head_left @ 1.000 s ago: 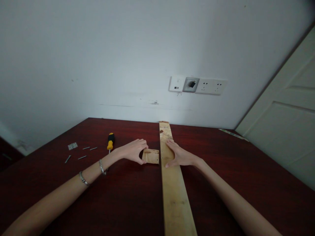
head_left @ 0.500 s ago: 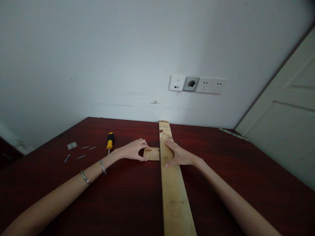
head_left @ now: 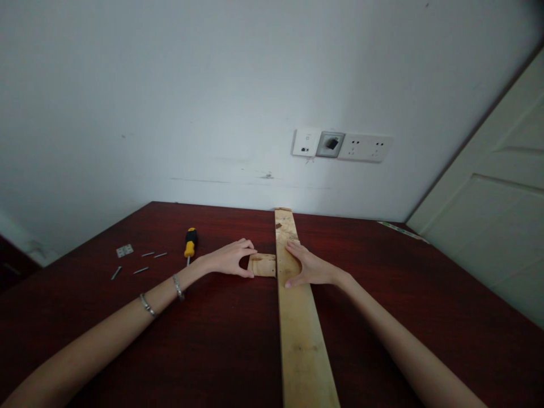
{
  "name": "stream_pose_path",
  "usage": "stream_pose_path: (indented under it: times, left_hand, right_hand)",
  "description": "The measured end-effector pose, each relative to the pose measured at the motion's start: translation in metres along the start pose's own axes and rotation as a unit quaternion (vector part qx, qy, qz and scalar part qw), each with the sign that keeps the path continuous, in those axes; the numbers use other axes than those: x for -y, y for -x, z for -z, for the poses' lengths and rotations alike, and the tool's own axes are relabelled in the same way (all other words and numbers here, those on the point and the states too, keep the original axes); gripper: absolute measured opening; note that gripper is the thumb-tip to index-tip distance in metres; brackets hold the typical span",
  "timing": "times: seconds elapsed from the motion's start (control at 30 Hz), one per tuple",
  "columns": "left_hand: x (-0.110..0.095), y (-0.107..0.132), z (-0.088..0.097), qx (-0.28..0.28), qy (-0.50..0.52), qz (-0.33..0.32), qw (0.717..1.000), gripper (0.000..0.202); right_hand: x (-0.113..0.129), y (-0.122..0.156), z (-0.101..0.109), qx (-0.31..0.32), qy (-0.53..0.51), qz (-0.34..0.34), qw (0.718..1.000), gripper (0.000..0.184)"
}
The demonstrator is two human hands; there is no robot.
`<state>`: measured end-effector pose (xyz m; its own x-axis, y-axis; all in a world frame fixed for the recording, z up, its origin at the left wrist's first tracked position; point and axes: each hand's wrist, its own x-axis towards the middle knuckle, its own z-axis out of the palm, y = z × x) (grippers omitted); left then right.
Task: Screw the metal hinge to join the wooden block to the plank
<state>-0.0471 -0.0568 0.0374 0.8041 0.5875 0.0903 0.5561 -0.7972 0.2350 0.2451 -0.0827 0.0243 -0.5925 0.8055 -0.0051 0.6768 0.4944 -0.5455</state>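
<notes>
A long wooden plank (head_left: 301, 334) lies lengthwise on the dark red table, its far end close to the wall. Against its left edge sits a short wooden block (head_left: 263, 266). My left hand (head_left: 232, 258) grips the block's left end, thumb at the near side and fingers at the far side. On top of the plank rests my right hand (head_left: 312, 267), thumb and fingers spread apart and pressing on its surface beside the block. A screwdriver (head_left: 190, 243) with a yellow and black handle lies beyond my left wrist, the lower part of its shaft hidden by the forearm.
Several screws (head_left: 141, 270) and a metal hinge (head_left: 124, 250) lie at the table's left. The wall behind holds a row of sockets (head_left: 365, 147) with a black plug. A white panelled door (head_left: 501, 187) stands at the right. A patterned strip (head_left: 402, 230) lies at the back right edge.
</notes>
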Motion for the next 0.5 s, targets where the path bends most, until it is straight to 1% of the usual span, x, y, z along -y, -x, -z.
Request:
stream_pose_path:
  times: [0.33,0.5]
  left_hand:
    - [-0.0009,0.0009,0.0007,-0.001,0.007,0.005,1.0,0.062]
    - [0.0012,0.0011,-0.0006,0.001,0.007,0.001,1.0,0.064]
  right_hand:
    - [-0.0012,-0.0003,0.0,-0.002,-0.007,0.003,1.0,0.121]
    - [-0.003,-0.0007,-0.0008,-0.001,-0.002,0.001,1.0,0.119]
